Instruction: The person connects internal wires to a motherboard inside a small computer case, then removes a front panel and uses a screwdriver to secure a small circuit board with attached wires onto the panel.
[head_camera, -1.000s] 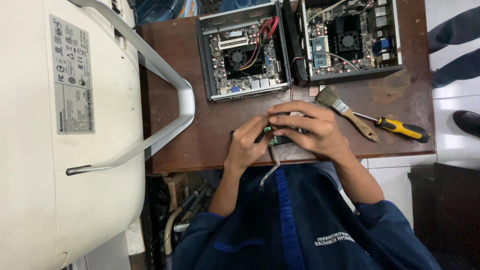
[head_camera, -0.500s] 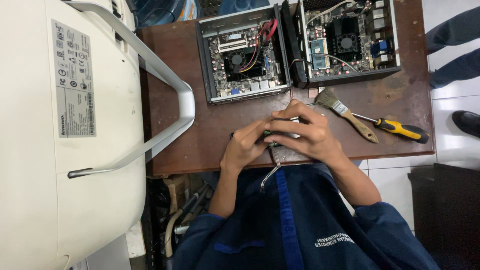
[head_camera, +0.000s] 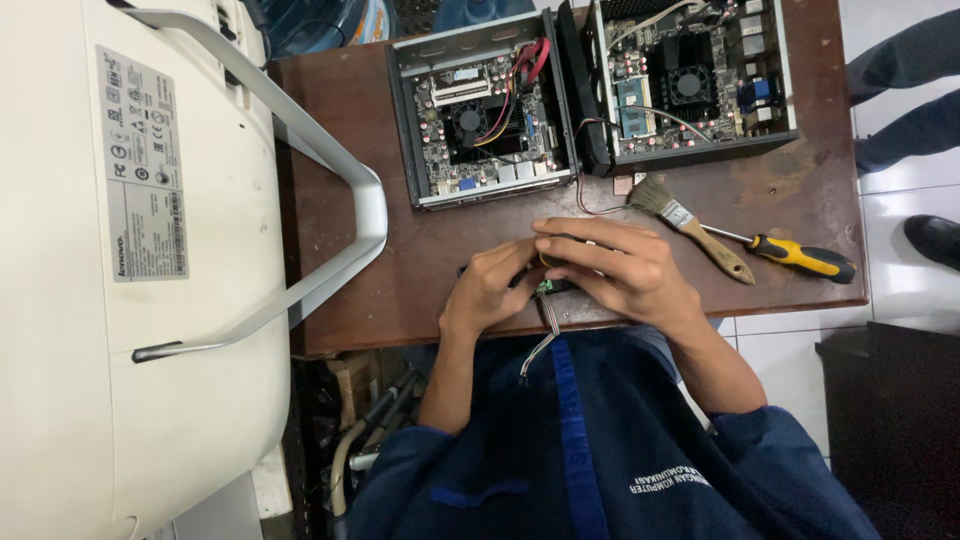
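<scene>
Both hands are pinched together on a small green circuit board (head_camera: 548, 287) at the near table edge: left hand (head_camera: 490, 290) and right hand (head_camera: 625, 270) touching. Thin grey wires (head_camera: 545, 335) dangle off it. Wooden-handled paintbrush (head_camera: 690, 228) and yellow-handled screwdriver (head_camera: 795, 257) lie right.

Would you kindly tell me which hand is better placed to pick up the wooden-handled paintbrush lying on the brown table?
Probably the right hand: the wooden-handled paintbrush lies just beside it, while the left hand sits farther off. Both hands now grip a small green board.
</scene>
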